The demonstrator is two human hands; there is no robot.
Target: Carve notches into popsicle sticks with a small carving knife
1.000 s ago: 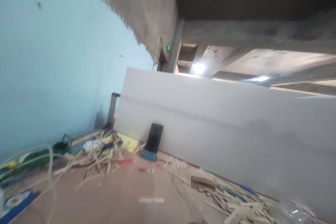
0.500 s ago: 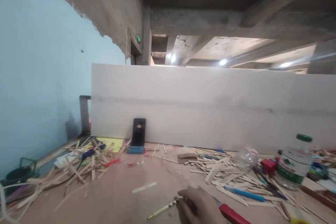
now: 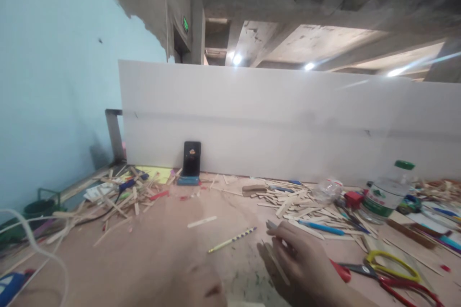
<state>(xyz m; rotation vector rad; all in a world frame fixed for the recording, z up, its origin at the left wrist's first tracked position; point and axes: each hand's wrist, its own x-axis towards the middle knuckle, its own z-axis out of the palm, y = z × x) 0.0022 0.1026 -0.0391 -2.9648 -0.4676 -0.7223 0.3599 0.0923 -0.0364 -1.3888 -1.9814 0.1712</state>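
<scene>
My right hand (image 3: 302, 254) is over a red-handled knife (image 3: 340, 271), its fingers curled around the middle; the grey blade tip shows past the knuckles. A thin pale stick (image 3: 276, 264) lies along the underside of its fingers. To the left, a yellow pencil with dark markings (image 3: 232, 240) rests on the table, touched by neither hand. My left hand (image 3: 207, 288) is at the bottom edge, smeared by motion, its fingers mostly hidden. A single craft stick (image 3: 202, 221) lies beyond the pencil.
Scissors with yellow and red handles (image 3: 382, 273) lie right of my right arm. Behind are piled craft sticks (image 3: 302, 204), a blue pen (image 3: 320, 227) and a plastic bottle (image 3: 385, 196). A phone (image 3: 191, 159) leans against the white board (image 3: 252, 120). White cable (image 3: 29, 230) loops at left.
My right hand has moved off the pencil's end and over the red-handled knife. My left hand has come into view at the bottom. The camera has tilted down, showing the scissors.
</scene>
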